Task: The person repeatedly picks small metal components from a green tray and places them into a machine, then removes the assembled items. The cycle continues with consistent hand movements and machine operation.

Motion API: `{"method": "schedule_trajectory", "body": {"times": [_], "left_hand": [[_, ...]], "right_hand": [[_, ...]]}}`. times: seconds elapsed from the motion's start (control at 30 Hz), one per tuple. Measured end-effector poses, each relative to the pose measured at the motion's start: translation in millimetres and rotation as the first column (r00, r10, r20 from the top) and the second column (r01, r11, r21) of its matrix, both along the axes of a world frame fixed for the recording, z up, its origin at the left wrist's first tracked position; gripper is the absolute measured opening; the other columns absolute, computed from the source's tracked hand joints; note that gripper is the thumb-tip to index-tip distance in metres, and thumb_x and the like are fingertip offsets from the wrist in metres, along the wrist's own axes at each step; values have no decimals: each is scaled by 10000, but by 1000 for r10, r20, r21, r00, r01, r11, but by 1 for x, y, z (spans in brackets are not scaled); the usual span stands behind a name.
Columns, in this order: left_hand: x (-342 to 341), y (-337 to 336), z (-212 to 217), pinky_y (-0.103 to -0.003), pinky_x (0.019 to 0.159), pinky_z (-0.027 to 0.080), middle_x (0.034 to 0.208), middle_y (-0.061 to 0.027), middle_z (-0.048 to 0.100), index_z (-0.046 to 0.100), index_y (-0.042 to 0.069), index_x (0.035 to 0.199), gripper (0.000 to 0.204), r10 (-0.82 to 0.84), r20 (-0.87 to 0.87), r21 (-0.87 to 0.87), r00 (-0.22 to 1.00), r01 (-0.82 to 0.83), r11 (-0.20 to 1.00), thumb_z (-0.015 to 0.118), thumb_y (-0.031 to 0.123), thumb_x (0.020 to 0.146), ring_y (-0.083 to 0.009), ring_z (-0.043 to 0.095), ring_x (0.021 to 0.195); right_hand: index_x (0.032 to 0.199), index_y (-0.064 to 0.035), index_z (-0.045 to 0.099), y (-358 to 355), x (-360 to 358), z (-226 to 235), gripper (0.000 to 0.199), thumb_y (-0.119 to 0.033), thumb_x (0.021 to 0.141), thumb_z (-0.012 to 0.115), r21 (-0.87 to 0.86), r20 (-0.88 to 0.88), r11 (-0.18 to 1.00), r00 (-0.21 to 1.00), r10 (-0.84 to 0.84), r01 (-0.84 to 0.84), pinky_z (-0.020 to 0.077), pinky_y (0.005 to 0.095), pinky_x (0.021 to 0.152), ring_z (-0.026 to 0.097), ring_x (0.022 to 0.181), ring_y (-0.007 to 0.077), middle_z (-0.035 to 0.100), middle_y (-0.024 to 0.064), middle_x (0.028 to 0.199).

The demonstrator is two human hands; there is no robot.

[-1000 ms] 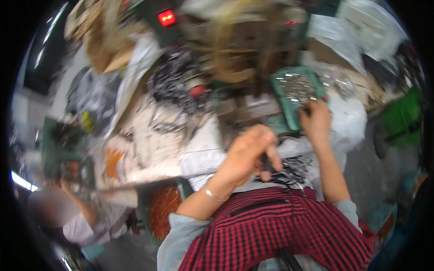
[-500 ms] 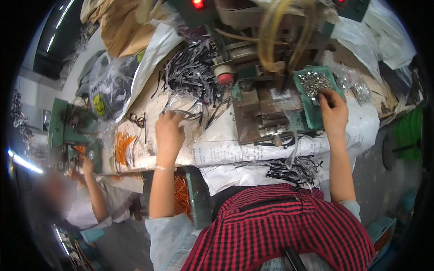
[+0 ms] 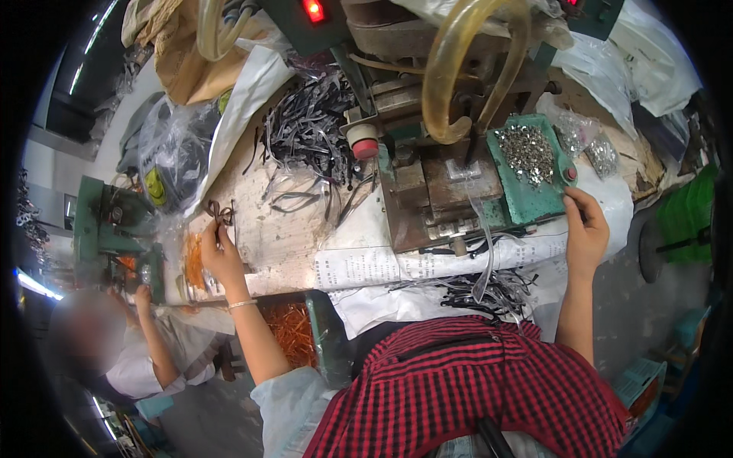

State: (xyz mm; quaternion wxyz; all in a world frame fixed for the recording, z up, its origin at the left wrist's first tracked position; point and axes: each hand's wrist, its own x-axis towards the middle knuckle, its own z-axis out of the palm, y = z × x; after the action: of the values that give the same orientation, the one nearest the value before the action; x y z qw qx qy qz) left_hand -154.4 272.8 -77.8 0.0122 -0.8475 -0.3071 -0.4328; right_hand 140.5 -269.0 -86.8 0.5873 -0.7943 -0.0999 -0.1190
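In the head view, the left hand (image 3: 221, 256) was stretched out to the far left of the workbench (image 3: 282, 237), its fingers pinched together on a small dark bow-shaped strap piece (image 3: 219, 213) held just above the bench surface. The piece looked thin and looped, dark brown or black, with loose ends hanging down.

The right hand (image 3: 586, 233) rested at the near right corner of the green tray (image 3: 534, 200), fingers curled toward its edge; whether they gripped anything could not be told. The tray held a heap of small silvery metal studs (image 3: 527, 153).

Between the hands stood the press machine (image 3: 435, 168), with a clear strip (image 3: 481, 244) hanging from its bed toward the person. A pile of dark straps (image 3: 309, 130) lay far left of the machine, and another tangle of dark pieces (image 3: 489, 294) lay near the person's red checked shirt (image 3: 473, 389). Judging by both piles, the work seemed mid-way: one piece was in hand, and many remained.

At the left, another person's hand (image 3: 143, 294) reached up beside a second green machine (image 3: 103, 229).
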Motion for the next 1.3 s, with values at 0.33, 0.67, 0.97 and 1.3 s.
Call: {"method": "schedule_trajectory", "body": {"times": [0.33,0.67,0.97,1.3], "left_hand": [[73,-37,-15,-435,841,516,1071,-132,679,738,110,1089,298,-298,-341,35,892,329,944,679,8,815,-352,634,976],[109,-12,-38,-321,677,512,1000,-108,693,716,13,1034,113,-404,-102,-171,909,385,907,659,81,965,-229,655,771],[141,-225,77,-207,552,395,901,-81,644,548,40,1216,237,-205,744,-666,636,734,-137,549,226,1070,-96,507,617],[183,-248,138,-189,589,478,974,-145,689,513,0,1163,113,-639,579,-66,507,810,583,484,68,1078,-105,601,712]], "right_hand": [[1203,3,663,140,-7,58,328,4,878,711,202,166,915,933,320,-349,530,324,879,699,985,197,735,116,1070],[1317,38,518,142,-32,88,475,16,880,703,458,31,777,881,471,-432,484,325,1004,656,1116,175,710,150,1161],[1446,28,520,88,-16,81,547,82,903,545,193,-79,845,851,519,-498,308,416,1210,451,1446,297,530,196,1495],[1221,-24,712,117,-26,109,354,4,891,587,553,-199,608,618,761,-570,372,362,1151,524,1379,332,623,223,1382]]}}
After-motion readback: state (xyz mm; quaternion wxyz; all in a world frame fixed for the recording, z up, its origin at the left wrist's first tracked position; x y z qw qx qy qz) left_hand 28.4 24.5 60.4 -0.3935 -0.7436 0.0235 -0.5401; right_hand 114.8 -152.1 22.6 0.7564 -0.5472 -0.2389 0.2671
